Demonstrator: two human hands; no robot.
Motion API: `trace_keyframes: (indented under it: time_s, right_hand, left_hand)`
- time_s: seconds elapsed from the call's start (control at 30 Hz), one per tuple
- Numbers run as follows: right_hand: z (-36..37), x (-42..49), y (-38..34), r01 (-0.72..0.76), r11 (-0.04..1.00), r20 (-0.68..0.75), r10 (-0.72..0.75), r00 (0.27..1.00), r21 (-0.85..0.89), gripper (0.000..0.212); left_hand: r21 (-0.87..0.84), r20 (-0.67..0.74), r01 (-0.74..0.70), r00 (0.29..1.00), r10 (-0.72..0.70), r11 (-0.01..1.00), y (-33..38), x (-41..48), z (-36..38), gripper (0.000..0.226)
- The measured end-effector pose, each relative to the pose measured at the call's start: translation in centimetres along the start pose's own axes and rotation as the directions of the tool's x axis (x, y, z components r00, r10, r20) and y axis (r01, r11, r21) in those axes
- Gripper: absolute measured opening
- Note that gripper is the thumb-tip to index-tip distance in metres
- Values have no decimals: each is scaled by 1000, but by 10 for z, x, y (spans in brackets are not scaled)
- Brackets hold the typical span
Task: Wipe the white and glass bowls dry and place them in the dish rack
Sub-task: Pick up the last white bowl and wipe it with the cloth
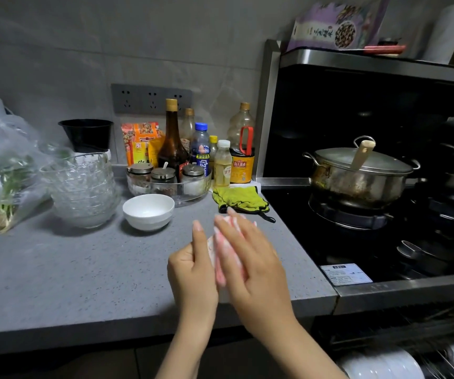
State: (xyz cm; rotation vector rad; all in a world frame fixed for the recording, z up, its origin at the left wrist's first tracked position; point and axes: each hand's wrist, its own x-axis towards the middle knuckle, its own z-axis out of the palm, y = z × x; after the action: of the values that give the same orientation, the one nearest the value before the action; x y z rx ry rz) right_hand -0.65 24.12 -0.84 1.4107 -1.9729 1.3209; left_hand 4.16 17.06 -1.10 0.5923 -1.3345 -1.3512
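— What are the hands doing, nearest to us?

— The left hand [193, 269] is gripping the left edge of a pink-and-white cloth [220, 258] with curled fingers. The right hand [250, 258] is lying over the cloth with its fingers straight, pressing it rather than clutching it. Both are hovering above the near edge of the counter [56, 269]. The right hand is blurred, so I cannot tell where its thumb is sitting.

— And the bowls?

— Starting at the left, the glass bowls [83, 190] are standing in a nested stack on the counter, far from the hands. Just to their right the white bowl [148, 212] is sitting upright, apart from the stack and nearer to the hands. Neither hand is touching either.

— So which step is this?

— I am judging it as getting the cloth ready; no wiping is happening yet.

— And the dish rack?

— The dish rack [444, 363] is showing at the near right, below the stove, with white crockery already in it.

— What is the next move asking for?

— Probably one hand leaving the cloth, reaching forward and left for the white bowl and lifting it, while the other is bringing the cloth inside it.
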Motion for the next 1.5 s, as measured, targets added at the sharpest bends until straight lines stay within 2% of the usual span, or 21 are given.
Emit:
trace_keyframes:
  time_s: [0.07,0.13,0.17,0.23,0.3,0.33,0.4,0.47,0.53,0.6,0.67,0.8,0.9,1.0,1.07,1.13,1.2,1.27,1.37,1.43,1.5]
  right_hand:
    - [-7,5,7,-169,950,59,159,986,262,46]
    - [-10,3,9,-219,906,88,201,976,361,46]
    - [-9,0,6,-184,931,82,167,983,316,45]
    - [-3,-6,0,-53,991,62,46,997,119,44]
    - [2,-8,-2,42,998,46,-40,998,-38,44]
    - [1,-5,-2,50,998,39,-48,998,-44,44]
    - [-5,2,-2,-16,995,34,12,999,100,43]
    - [-12,9,0,-187,899,105,158,982,395,42]
    - [-18,15,3,-377,688,257,276,926,620,39]
    - [-23,18,5,-479,575,346,333,877,663,40]
    - [-31,18,2,-546,559,406,364,838,624,44]
    - [-34,19,7,-553,595,450,331,830,583,50]
    - [-31,19,14,-514,687,437,306,846,513,60]
    - [-33,20,11,-415,811,457,210,864,412,59]
    - [-33,20,5,-372,853,447,190,874,366,58]
    - [-31,19,3,-352,857,428,176,886,376,57]
    - [-27,17,5,-316,860,374,161,913,400,56]
    - [-21,13,10,-319,819,299,190,935,477,54]
    - [-15,3,13,-415,722,292,299,909,553,51]
    - [-13,-6,6,-350,804,232,269,935,481,47]
    - [-12,-12,-3,-150,953,137,117,984,262,48]
  left_hand:
    - [-26,-38,18,999,-19,999,3,-2,-1,56]
    - [-45,-54,30,998,-32,999,3,-2,-2,59]
    - [-39,-57,21,998,-23,999,3,-1,-3,60]
    - [11,-50,-26,998,26,1000,4,0,-4,58]
    - [79,-15,-79,997,80,994,5,0,-4,61]
    - [92,4,-91,996,91,992,5,0,-4,63]
    - [70,47,-83,996,80,994,6,1,-7,67]
    - [-27,87,-10,996,12,1000,6,4,-10,77]
    - [-111,148,62,988,-45,992,7,8,-15,79]
    - [-127,224,86,973,-56,988,10,11,-20,81]
    - [-121,300,108,951,-68,987,12,12,-24,80]
    - [-63,423,97,904,-61,993,13,14,-36,79]
    - [94,488,-68,873,13,993,13,19,-41,76]
    - [245,570,-243,819,63,939,17,22,-39,87]
    - [286,577,-320,810,104,903,20,19,-34,82]
    - [266,539,-351,826,163,898,20,15,-29,72]
    - [229,477,-321,860,181,919,17,12,-27,80]
    - [139,374,-210,916,145,968,16,9,-28,78]
    - [-17,220,-50,974,53,999,17,6,-26,67]
    - [-15,157,-54,986,56,998,15,4,-23,62]
    - [19,100,-80,992,78,997,12,1,-18,66]
